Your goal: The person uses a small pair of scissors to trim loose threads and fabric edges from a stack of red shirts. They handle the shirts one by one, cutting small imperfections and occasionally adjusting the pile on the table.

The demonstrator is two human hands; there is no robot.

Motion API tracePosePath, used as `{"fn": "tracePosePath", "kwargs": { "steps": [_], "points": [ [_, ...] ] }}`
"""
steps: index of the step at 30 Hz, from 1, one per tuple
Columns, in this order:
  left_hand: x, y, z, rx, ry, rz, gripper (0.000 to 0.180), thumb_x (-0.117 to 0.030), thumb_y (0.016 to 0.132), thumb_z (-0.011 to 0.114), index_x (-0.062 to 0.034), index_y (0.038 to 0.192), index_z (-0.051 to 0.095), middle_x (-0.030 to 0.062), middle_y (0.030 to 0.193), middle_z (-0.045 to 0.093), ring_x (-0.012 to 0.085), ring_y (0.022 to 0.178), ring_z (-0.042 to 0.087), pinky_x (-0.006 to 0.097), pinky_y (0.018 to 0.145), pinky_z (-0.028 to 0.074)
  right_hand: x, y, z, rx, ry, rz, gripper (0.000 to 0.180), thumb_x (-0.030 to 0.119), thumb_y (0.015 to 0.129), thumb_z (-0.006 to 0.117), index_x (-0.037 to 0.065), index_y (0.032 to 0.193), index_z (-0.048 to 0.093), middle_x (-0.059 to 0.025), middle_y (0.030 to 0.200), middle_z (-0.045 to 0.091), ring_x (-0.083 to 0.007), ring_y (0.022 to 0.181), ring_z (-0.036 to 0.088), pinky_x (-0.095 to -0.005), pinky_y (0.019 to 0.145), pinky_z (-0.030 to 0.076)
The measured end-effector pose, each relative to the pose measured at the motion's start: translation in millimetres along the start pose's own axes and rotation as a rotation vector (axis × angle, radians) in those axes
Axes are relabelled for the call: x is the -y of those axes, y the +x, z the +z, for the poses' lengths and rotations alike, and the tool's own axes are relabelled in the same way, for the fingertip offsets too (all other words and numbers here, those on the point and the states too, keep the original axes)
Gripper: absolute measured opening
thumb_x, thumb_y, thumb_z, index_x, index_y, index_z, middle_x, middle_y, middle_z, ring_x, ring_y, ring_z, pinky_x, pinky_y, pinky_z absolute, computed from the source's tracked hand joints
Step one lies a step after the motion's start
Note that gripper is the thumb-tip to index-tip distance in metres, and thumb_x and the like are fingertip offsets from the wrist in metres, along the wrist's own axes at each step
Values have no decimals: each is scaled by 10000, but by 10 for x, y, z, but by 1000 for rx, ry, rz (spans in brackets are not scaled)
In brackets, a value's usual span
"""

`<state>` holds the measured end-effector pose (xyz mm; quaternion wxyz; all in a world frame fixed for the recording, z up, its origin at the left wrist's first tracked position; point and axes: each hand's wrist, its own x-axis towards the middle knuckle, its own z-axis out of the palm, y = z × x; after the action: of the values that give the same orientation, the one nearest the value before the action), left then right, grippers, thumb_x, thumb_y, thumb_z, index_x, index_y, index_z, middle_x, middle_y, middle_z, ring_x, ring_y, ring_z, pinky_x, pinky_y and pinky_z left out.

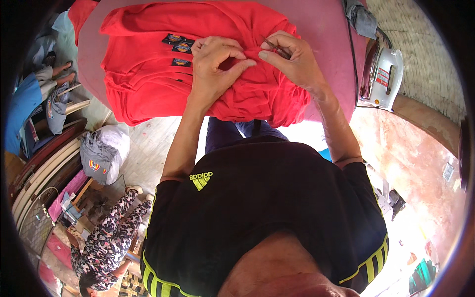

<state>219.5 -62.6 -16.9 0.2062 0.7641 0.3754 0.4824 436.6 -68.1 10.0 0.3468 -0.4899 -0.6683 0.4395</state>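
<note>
Several red shirts (143, 59) lie in an overlapping stack on a pink padded table (91, 64). Dark labels (181, 62) show at their necks. Over the middle of the stack, my left hand (215, 64) is closed, its thumb and fingers gripping a fold of the top red shirt (247, 91). Just right of it, my right hand (297, 57) is closed around small dark thread snips (280, 51), partly covered by the fingers. The right fingertips are close to the bunched cloth; I cannot tell whether they also pinch it.
A white iron (388, 79) stands at the table's right edge beside a dark cord (352, 54). Grey cloth (361, 20) hangs at the far right corner. At left are a grey-and-white bundle (104, 151) and stacked boards (42, 168). Another person (111, 237) is at lower left.
</note>
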Motion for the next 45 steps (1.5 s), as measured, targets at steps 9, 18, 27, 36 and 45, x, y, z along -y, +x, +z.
{"fn": "tracePosePath", "kwargs": {
  "steps": [9,18,27,36,45],
  "points": [
    [-71,111,4,192,64,-171,173,-212,845,759,-103,974,726,-3,959,676,189,994,591,424,969,287,20,-29,110,-44,260,110,157,125,905,722,13,1011,687,34,891,663,-19,805,552,-211,718,460],
    [-20,294,-119,356,-1,-158,166,-197,844,761,-104,979,735,-8,943,680,177,985,591,418,980,276,69,46,92,-62,171,142,127,121,934,702,13,993,674,21,873,649,-42,807,568,-219,739,471],
    [129,338,-133,372,-180,-184,140,-231,844,760,-146,955,757,-40,864,658,144,898,543,411,958,250,127,-77,-61,-65,327,93,209,163,995,619,20,1147,611,-31,1009,646,-101,960,579,-271,858,471],
    [150,372,-153,393,-134,-121,149,-158,827,775,-86,953,742,-18,888,672,146,898,591,356,903,323,261,-62,-93,108,111,168,199,161,993,615,21,1134,608,-43,1002,643,-105,947,566,-271,837,466],
    [185,372,-140,383,-239,-149,144,-192,831,772,-128,958,751,-39,874,662,135,898,571,380,932,277,213,-75,-35,59,99,102,152,132,994,613,12,1086,603,-19,938,614,-82,894,542,-256,801,458]
  ]
}}
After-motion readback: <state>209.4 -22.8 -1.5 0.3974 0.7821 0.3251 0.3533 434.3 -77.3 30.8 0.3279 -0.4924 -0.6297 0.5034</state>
